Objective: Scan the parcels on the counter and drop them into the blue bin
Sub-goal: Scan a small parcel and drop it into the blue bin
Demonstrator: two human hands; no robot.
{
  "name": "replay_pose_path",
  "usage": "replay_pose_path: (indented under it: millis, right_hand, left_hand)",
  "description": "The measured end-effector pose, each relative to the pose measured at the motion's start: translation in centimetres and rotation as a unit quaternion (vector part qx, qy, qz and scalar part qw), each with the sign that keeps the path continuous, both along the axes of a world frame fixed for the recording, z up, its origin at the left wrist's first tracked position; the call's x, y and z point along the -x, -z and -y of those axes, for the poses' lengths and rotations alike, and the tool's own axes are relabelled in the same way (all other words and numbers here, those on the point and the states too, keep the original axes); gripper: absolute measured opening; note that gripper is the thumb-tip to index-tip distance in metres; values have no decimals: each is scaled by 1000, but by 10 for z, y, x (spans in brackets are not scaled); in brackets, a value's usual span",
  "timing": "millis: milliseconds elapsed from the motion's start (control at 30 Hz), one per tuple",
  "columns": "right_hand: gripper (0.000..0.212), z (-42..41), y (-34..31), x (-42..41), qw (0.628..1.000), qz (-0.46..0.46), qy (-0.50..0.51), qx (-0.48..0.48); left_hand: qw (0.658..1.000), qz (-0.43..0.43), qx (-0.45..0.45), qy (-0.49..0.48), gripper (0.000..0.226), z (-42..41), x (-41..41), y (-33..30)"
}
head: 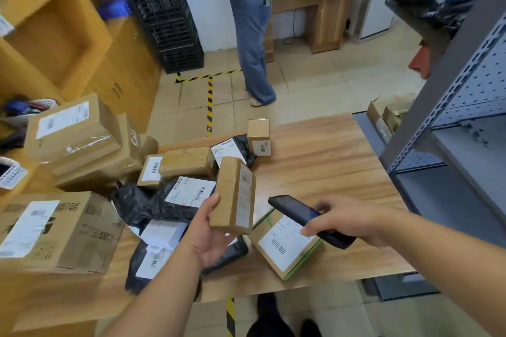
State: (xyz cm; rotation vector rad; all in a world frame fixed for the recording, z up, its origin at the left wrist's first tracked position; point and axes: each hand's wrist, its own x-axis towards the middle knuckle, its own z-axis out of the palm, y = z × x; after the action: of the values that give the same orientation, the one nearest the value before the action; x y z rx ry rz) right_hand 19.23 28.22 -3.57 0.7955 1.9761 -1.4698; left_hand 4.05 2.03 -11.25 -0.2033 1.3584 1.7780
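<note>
Scanning is in hand: the left hand (208, 230) grips a small box (234, 195) above the worktop's (328, 150) middle, the right hand (347, 220) grasps the scanner (294, 210) beside it. Next, probably, aim at the blurred label; no blue bin shows.

Barcoded white shipping labels on the cardboard parcels (287, 245) and black mailer bags (189, 194), print too blurred to read; dark printed characters on the large carton (90, 230), likewise illegible.

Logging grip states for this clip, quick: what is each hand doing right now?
Left hand: grips a small cardboard box, held upright above the counter.
Right hand: grips the black handheld scanner, aimed toward the box.
</note>
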Motion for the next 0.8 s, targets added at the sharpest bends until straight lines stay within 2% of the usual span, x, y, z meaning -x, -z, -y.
replay_pose_path:
  millis: [267, 667, 800]
  right_hand:
    - [70, 10, -9, 13, 996, 15, -42, 78]
    - [37, 39, -13, 38, 988, 3, -41, 148]
    - [48, 51, -13, 43, 989, 6, -43, 143]
  left_hand:
    - [1000, 7, -19, 4, 72, 33, 8, 0]
    - [998, -12, -40, 40, 96, 79, 36, -6]
    - [999, -9, -40, 36, 102, 88, 40, -8]
